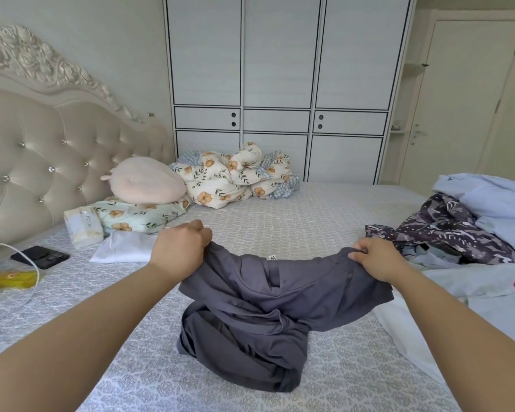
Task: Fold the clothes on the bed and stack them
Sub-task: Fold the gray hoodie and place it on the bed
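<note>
Grey, limp and slippery-looking, the dark jersey garment (268,304) hangs over the patterned bed (324,215), its top edge pinched by the left hand (180,248) and right hand (375,258), so its crumpled lower half could fold unevenly if laid down unsmoothed.

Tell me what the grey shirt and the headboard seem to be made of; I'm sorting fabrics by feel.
The grey shirt, held by the left hand and right hand, looks like thin, matte knit, perhaps cotton jersey: it sags and folds softly. The headboard looks like glossy padded leatherette or satin, tufted with shiny studs, under a carved frame.
</note>
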